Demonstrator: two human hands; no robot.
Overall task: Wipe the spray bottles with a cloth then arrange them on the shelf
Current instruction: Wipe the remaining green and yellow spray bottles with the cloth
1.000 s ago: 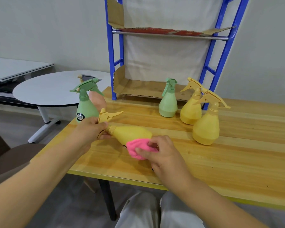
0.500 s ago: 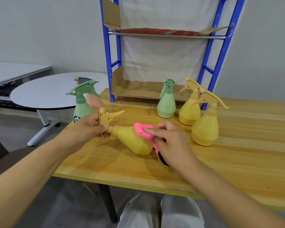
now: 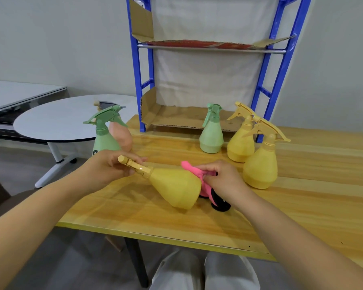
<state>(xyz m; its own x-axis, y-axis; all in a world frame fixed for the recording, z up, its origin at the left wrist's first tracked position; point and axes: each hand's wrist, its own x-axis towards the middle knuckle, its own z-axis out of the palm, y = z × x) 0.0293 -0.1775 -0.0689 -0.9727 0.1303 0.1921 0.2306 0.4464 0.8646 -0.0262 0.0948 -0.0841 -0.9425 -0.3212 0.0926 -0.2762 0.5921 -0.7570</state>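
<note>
While left grip (image 3: 113, 167) holds nozzle (image 3: 134, 165), bottle (image 3: 174, 188) extends right.

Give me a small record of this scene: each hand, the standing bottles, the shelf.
left hand: grips the sprayer head of the held yellow bottle, tilted on its side
right hand: pinches the pink cloth against that bottle
standing on table: green bottle and peach bottle at left; second green bottle, rear yellow bottle, front yellow bottle at right
shelf: cardboard only, no bottles
</note>
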